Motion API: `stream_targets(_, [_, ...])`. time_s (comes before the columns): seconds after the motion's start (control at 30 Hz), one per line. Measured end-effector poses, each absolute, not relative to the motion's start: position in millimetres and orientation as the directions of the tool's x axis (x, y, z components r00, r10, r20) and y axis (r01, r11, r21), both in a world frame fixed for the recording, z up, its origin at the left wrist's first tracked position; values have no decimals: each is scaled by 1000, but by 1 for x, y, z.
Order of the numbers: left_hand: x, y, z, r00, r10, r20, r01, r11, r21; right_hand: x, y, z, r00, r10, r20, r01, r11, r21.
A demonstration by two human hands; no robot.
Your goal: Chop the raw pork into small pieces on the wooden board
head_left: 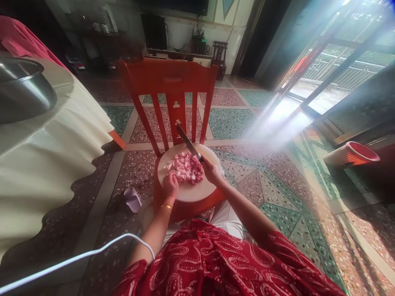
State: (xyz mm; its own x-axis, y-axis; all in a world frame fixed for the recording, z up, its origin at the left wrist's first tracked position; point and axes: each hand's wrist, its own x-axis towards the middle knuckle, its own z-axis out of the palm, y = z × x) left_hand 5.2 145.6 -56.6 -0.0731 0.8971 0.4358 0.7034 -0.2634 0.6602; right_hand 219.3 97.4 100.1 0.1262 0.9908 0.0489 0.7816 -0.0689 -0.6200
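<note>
Chopped raw meat (187,166) lies in a loose heap on a round, pale cutting board (191,194). The board rests on the seat of a reddish wooden chair (168,76). My right hand (212,169) grips the handle of a kitchen knife (188,143), its blade slanting up and left over the far side of the meat. At the heap's near left edge is my left hand (170,185), with its fingers bent together against the meat. Whatever its fingertips pinch is too small to make out.
To the left, a cloth-covered table (66,135) bears a large metal pot (26,88). A lilac slipper (132,200) lies on the floor left of the chair. A white cable (77,255) crosses by my left arm. At the right stands a basket (352,155).
</note>
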Motion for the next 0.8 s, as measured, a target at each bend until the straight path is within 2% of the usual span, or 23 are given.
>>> stream_targets(0.17, [4,145,-56,-73,890,451,707,-272,652,223,99,88,69,984,-165,819,-151,-553])
stream_targets(0.27, [4,147,-56,-23,896,444,709,-298,640,229,97,98,64,995,-78,824,-97,-558])
stream_targets(0.37, [4,147,-57,-35,894,447,708,-293,642,224,99,100,114,993,37,787,-67,-613])
stream_targets(0.43, [4,146,-57,-59,890,452,713,-279,643,219,101,91,109,994,14,774,-76,-629])
stream_targets(0.57, [4,144,-57,-62,892,447,728,-266,632,222,97,80,70,990,-122,795,-129,-593])
stream_targets(0.8, [4,146,-57,-50,898,437,723,-269,637,215,100,96,104,992,70,734,-29,-679])
